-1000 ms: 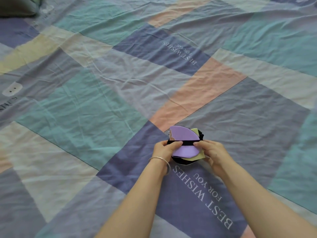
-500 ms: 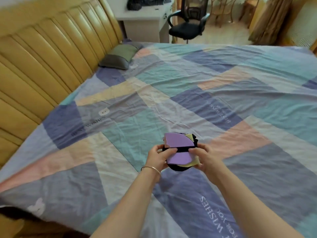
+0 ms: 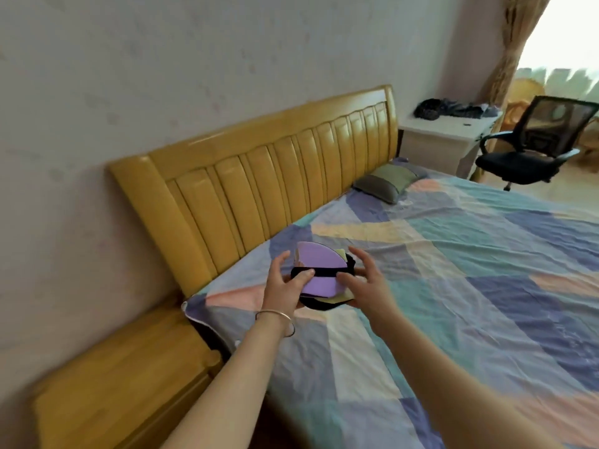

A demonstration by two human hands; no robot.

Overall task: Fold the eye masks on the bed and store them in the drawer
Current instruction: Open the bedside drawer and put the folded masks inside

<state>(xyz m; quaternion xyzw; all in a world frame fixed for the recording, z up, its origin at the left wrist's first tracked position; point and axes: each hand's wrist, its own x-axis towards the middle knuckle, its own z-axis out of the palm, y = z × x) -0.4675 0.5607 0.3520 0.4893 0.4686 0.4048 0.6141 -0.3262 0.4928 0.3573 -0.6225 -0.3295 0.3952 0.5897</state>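
Observation:
A small stack of folded eye masks (image 3: 321, 273), purple on top with a black strap across it and yellow and black ones beneath, is held in the air above the patchwork bed sheet (image 3: 453, 286). My left hand (image 3: 283, 286) grips its left side, thumb on the strap. My right hand (image 3: 363, 280) holds the right side with its fingers spread. No drawer front shows; a yellow wooden bedside cabinet (image 3: 113, 377) stands at the lower left.
A yellow padded headboard (image 3: 259, 189) runs along the wall. A grey-green pillow (image 3: 385, 183) lies at the bed's head. Beyond it stand a white desk (image 3: 444, 137) with dark items and a black office chair (image 3: 531, 147). A curtain hangs at the right.
My view has swung left, from the sheet to the headboard and bedside cabinet. The mask stack has been lifted off the bed, still between both hands.

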